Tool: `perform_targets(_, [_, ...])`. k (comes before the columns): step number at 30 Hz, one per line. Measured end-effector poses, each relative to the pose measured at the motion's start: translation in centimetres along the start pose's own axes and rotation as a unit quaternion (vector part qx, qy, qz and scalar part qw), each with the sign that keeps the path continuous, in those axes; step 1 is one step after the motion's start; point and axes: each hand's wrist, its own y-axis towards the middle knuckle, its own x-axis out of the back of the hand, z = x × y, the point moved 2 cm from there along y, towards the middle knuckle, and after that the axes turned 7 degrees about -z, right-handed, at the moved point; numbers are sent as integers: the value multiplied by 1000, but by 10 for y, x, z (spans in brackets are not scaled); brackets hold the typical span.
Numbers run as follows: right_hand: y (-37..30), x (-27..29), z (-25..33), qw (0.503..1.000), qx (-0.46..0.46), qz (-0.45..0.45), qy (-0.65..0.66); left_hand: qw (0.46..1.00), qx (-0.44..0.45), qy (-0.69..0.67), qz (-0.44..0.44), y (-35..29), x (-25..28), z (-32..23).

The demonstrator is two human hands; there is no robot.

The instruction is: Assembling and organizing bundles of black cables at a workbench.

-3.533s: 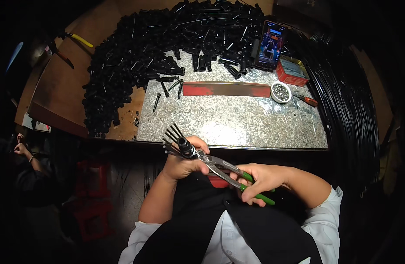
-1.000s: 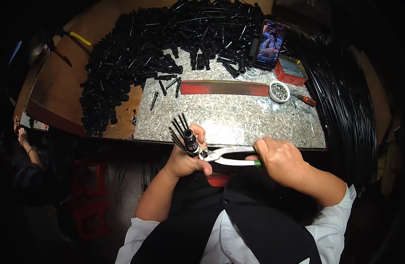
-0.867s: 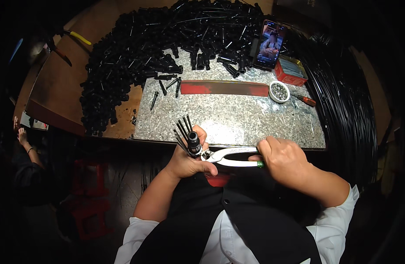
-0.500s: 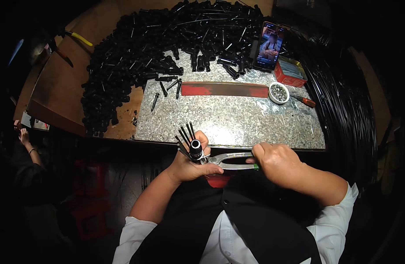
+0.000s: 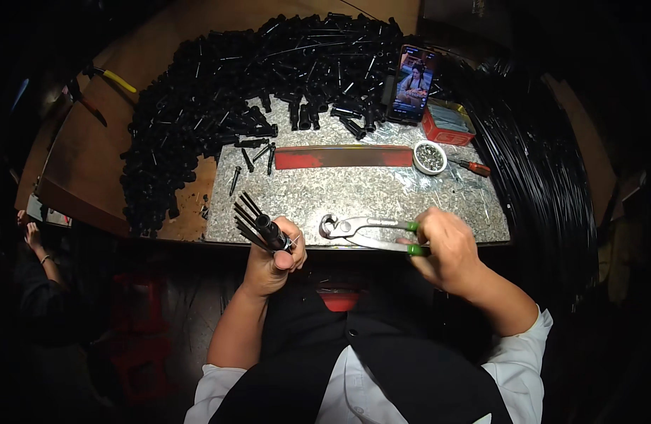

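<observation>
The left hand is closed in a fist around a short black tube with a fan of thin black rods sticking out of its top, held upright just off the near edge of the speckled grey stone worktop. The right hand is wrapped around the green-tipped handles of a pair of steel end-cutting pincers, which lie level along that near edge with their rounded head pointing at the left hand and a small gap between head and tube. How far the pincer head is parted cannot be told.

The likeliest trouble is a pinch: the left thumb and forefinger sit right below the rods, so a bite taken too low could catch skin rather than rod. A loose fist could let the tube twist or slide as the pincers squeeze, giving uneven ends. Any cut piece may spring off the near edge into the dark lap and floor. The large heap of black tubular parts at the far left, the small white dish of metal bits and the propped phone with a lit screen stand well apart from both hands, so a knock there seems unlikely.
</observation>
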Motion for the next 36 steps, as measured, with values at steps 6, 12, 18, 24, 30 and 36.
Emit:
perform_targets(6, [17, 6, 2, 984, 62, -119, -113, 1000, 25, -15, 6, -1, -2, -1])
perform_targets(12, [16, 3, 7, 936, 135, -201, -255, 999, 44, 1, -15, 0, -8, 2])
perform_targets(18, [14, 1, 12, 929, 157, -184, -281, 996, 35, 64, -48, 0, -5, 8])
perform_targets(24, [14, 0, 11, 927, 160, -180, -288, 995, 49, 49, -65, 2, -13, 3])
perform_targets(30, [14, 0, 9, 922, 172, -172, -301, 994, 26, 75, -69, 2, -10, 7])
perform_targets(36, [16, -2, 9, 921, 165, -177, -305, 993, 22, 90, -71, 2, -7, 12])
